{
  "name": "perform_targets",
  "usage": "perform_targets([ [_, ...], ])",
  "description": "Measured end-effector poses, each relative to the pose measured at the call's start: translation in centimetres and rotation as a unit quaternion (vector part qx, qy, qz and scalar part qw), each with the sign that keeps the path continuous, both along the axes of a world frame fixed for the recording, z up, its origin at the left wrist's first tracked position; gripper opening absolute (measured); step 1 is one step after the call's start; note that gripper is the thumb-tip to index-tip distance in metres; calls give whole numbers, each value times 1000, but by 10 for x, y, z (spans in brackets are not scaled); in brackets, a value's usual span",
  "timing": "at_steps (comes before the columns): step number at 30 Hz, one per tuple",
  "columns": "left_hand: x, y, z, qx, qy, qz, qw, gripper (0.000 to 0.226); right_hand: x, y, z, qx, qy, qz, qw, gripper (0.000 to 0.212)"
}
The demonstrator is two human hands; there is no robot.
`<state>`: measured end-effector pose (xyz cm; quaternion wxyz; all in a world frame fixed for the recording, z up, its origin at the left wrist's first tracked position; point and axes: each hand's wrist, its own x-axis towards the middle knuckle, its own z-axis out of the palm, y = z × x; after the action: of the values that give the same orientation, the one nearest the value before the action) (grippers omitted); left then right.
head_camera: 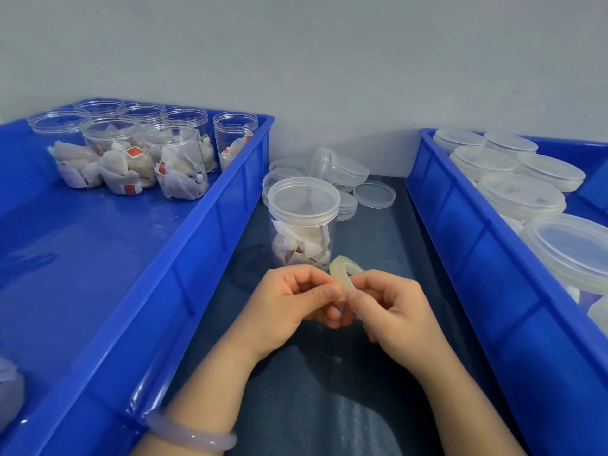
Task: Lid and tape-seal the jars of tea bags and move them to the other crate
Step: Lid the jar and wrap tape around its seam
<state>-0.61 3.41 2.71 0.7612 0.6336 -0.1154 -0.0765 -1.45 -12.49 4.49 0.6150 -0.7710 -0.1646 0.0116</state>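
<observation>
While we hold a pale roll of tape between both hands over the dark tabletop, a lidded jar of tea bags stands upright just beyond our knuckles, in the gap between two blue crates; our left hand has its fingers curled, thumb and forefinger pinching the roll's near edge; our right hand grips the same roll from the other side, thumb on its outer face and fingers curled behind it; whether a strip of tape is lifted free we cannot tell. The roll is tilted, its upper rim showing in front of the jar's lower wall; we cannot tell whether the two touch. The left crate carries a cluster of open jars at its far end, each holding tea bags, some with red tags; the right crate is packed with capped jars, their translucent tops facing up. Behind the lidded jar a heap of loose lids lies on the tabletop against the pale wall, with one lying flat at its right edge; a pale pink bracelet circles our left wrist.
</observation>
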Motion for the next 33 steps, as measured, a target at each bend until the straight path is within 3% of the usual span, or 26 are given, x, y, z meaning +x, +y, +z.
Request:
perform_targets([
  [2, 1, 0, -1, 5, 1, 0, 1000, 9, 1, 0, 0, -10, 12, -6, 1000, 25],
  [6, 0, 0, -2, 3, -11, 5, 1000, 8, -1, 3, 1, -1, 11, 0, 1000, 16],
  [10, 1, 1, -2, -37, 1, 9, 999, 11, 1, 8, -2, 3, -18, -25, 1000, 27],
  [14, 1, 1, 0, -93, 39, -1, 995, 8, 1, 8, -4, 26, -28, -19, 999, 27],
  [22, -1, 1, 2, -122, 58, -20, 991, 11, 2, 6, -4, 37, -31, 7, 999, 21],
  [24, -1, 2, 2, -100, 21, -19, 995, 4, 2, 5, -5, 62, -27, 10, 998, 18],
  [27, -2, 0, 1, -7, -66, 38, 997, 25, 3, 4, -3, 56, -28, 18, 998, 21],
  [30, -2, -3, 0, 130, -189, 156, 961, 28, 4, 1, -4, 34, -25, 30, 999, 32],
  [33, -1, -3, -1, 191, -279, 197, 920, 25, 4, 0, -5, 17, -8, 38, 999, 29],
])
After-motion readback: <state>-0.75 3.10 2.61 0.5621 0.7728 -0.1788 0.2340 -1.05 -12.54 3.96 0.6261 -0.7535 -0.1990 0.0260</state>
